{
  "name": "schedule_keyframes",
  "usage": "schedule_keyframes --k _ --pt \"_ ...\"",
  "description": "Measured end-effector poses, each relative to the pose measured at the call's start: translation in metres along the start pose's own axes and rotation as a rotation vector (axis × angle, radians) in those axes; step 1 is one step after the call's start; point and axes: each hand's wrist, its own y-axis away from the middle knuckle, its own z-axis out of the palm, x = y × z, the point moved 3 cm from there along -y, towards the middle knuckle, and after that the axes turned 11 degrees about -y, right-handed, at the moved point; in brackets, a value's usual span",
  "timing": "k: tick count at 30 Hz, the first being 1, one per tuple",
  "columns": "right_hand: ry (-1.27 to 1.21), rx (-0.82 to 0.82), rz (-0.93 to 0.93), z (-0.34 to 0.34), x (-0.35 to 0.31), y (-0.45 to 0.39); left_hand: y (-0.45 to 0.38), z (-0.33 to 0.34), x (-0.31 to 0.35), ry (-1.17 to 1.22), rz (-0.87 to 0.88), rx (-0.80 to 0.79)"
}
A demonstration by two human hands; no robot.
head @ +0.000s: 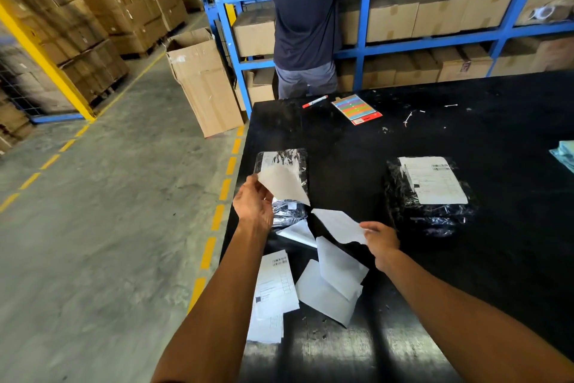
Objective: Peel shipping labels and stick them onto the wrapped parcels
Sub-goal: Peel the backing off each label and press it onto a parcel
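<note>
Dim, glare-streaked — blurred, warped edges

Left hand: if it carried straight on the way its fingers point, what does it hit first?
Likely the wrapped parcel directly beyond it. The left hand pinches a white sheet over that parcel, fingers aimed up and away. Height above the parcel is unclear from one view.
</note>
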Motion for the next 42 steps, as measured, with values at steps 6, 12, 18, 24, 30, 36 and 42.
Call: schedule_keyframes --k 6,12,18,24,30,36,42 --pt "0.184 -0.231 0.15 0.005 0.045 0.025 0.004 -0.008 -0.012 -0.099 0.024 -0.104" --pt "0.238 -0.188 -0.123 0.012 0.011 0.039 0.012 -0.006 -0.019 -0.22 0.075 -0.232" --pt "-0.214 -0.304 -0.087 0.031 -0.066 0.054 0.013 0.002 -0.023 -0.59 0.35 -0.376" --pt "-0.339 -0.409 0.108 0.042 -0.098 0.059 0.021 0.016 -0.035 -1.019 0.625 -0.781" --pt "-0.302 -0.284 -0.018 0.04 -0.104 0.046 0.02 0.013 -0.045 -1.223 0.648 -0.869" --pt "-0.486 -0.162 -0.04 0.039 -0.104 0.041 0.014 0.007 -0.042 -1.13 0.501 -0.647" --pt "-0.551 -0.313 -0.017 0.04 -0.111 0.05 0.015 0.013 -0.04 -1.046 0.267 -0.36"
